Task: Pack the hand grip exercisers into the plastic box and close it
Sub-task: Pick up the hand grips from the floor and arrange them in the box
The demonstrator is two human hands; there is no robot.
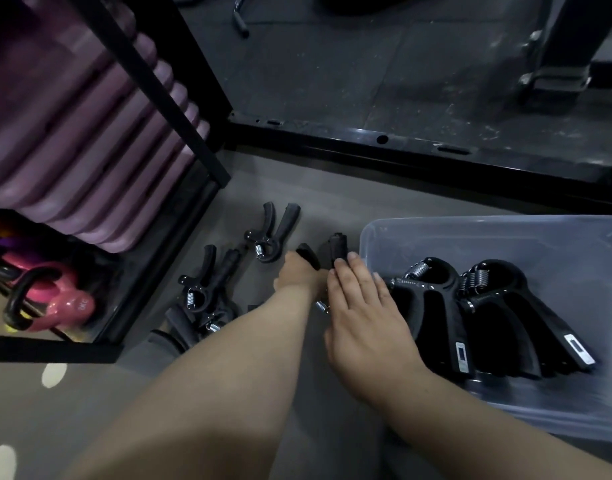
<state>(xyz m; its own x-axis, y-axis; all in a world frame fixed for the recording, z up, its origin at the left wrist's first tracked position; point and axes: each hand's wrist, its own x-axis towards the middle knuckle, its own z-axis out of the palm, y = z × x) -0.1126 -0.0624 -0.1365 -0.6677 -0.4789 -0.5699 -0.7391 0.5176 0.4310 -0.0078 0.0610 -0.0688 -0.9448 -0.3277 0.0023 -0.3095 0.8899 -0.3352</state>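
Observation:
A clear plastic box (498, 237) stands open on the floor at the right, and black hand grip exercisers (436, 306) lie side by side in it. Between my hands lies another exerciser (337, 245), handles pointing away, just left of the box. My left hand (297, 277) grips its left handle. My right hand (361, 306) lies over it with straight fingers, and one fingertip touches the right handle. More exercisers lie on the floor: one (273, 233) further away and a small pile (207, 289) to the left. No lid is in view.
A black metal rack (179, 109) at the left holds purple foam mats (82, 133) above and a pink kettlebell (62, 306) below. A black frame rail (401, 150) crosses the floor behind the exercisers. Gym equipment stands on the dark mat beyond it.

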